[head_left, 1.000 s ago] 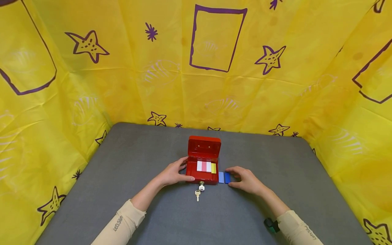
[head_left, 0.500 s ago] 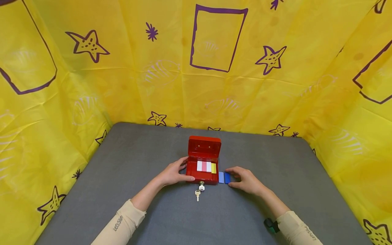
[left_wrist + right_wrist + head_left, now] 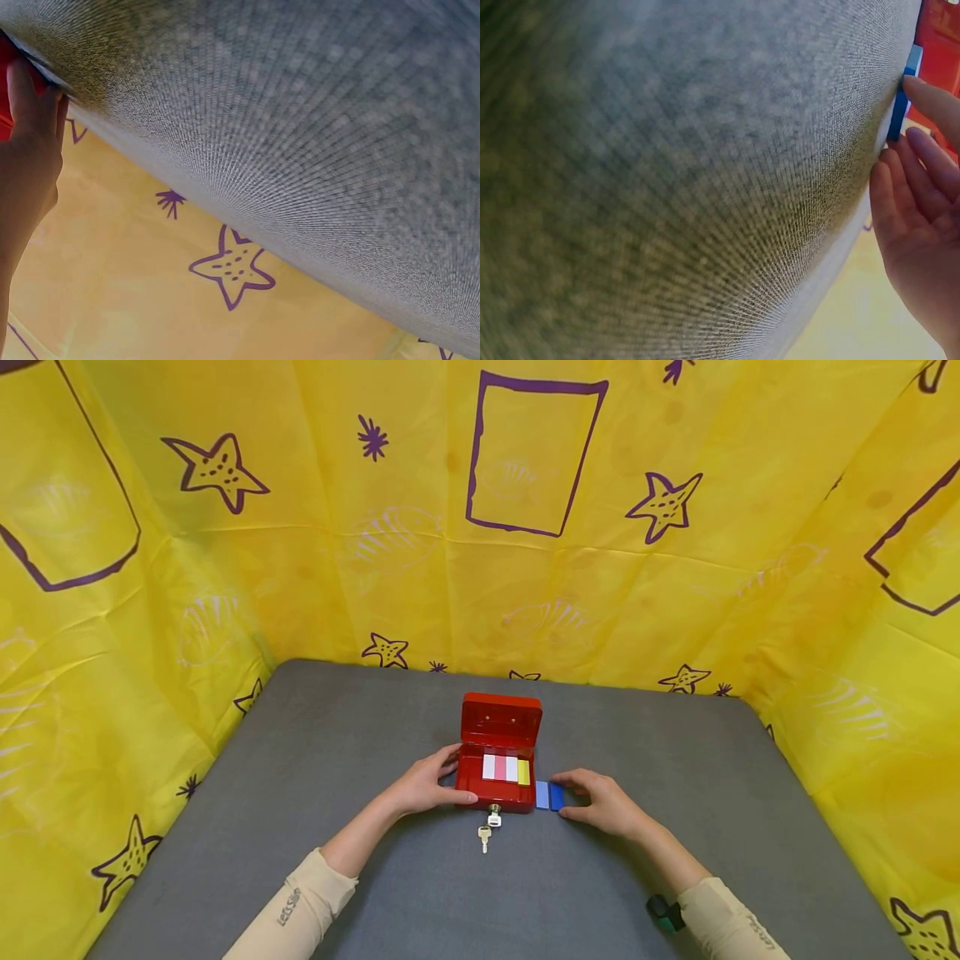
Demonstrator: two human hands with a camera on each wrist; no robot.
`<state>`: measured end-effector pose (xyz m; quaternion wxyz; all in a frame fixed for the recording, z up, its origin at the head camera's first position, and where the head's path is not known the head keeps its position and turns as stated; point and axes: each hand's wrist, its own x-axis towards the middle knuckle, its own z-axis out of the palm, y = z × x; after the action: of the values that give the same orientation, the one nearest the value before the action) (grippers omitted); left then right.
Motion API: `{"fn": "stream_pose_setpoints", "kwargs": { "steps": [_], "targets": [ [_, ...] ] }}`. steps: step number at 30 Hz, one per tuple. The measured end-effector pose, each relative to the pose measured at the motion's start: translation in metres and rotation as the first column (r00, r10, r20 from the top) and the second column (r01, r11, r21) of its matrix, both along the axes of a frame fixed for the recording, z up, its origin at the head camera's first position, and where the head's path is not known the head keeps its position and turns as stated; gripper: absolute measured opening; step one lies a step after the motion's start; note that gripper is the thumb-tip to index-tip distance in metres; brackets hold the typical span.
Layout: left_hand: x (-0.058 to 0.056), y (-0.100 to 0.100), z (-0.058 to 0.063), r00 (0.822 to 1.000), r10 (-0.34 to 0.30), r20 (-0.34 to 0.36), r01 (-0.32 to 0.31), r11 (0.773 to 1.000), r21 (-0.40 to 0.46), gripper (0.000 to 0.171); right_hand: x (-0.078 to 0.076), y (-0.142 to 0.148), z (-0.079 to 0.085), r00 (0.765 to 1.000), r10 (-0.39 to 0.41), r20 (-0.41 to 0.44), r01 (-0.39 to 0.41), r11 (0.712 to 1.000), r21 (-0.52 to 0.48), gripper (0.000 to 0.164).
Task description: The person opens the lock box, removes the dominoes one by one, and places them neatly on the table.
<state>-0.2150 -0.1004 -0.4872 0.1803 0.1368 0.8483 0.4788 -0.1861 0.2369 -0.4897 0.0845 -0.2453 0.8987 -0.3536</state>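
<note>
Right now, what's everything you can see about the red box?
The red box is shiny, like painted metal, and sits upright on the gray table. Its lid stands open at the back, with two small bright dots inside. A key is in the front lock. White, pink and yellow blocks sit in a row inside, toward the right. The left hand holds the box's left side, thumb at the front corner.

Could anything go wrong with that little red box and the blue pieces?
Possibly:
1. The right fingers pinch the dark blue rectangular block close beside the light blue rectangular block; a sideways slip might knock that one.
2. The glossy red metal box has its red lid standing open; if it fell, it might catch the left fingers gripping the box's left end.
3. The silver-coloured key juts from the front lock, so a sleeve could snag it.
</note>
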Motion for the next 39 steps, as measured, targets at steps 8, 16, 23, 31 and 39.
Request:
{"fn": "stream_pose_setpoints", "kwargs": {
  "steps": [8,16,23,31,39],
  "targets": [
    [0.0,0.001,0.0,1.0,0.011,-0.003,-0.011,1.0,-0.002,0.099,0.0,0.001,0.001,1.0,-0.004,0.006,0.004,1.0,-0.007,0.048],
    [0.0,0.001,-0.001,1.0,0.011,-0.001,-0.011,1.0,0.0,0.098,0.0,0.001,0.003,1.0,-0.012,-0.008,0.012,0.999,-0.046,0.047],
    [0.001,0.0,0.0,1.0,0.005,-0.003,-0.005,1.0,-0.006,0.097,-0.002,-0.003,0.003,0.997,-0.065,0.035,0.069,0.988,-0.136,0.047],
    [0.001,0.0,0.001,1.0,0.014,0.005,-0.014,1.0,-0.008,0.098,-0.003,-0.008,0.005,0.981,-0.131,0.146,0.16,0.965,-0.21,0.044],
    [0.001,0.0,0.001,1.0,0.013,-0.003,-0.013,1.0,0.001,0.098,-0.006,-0.012,0.007,0.964,-0.131,0.233,0.2,0.931,-0.306,0.045]
  ]
}}
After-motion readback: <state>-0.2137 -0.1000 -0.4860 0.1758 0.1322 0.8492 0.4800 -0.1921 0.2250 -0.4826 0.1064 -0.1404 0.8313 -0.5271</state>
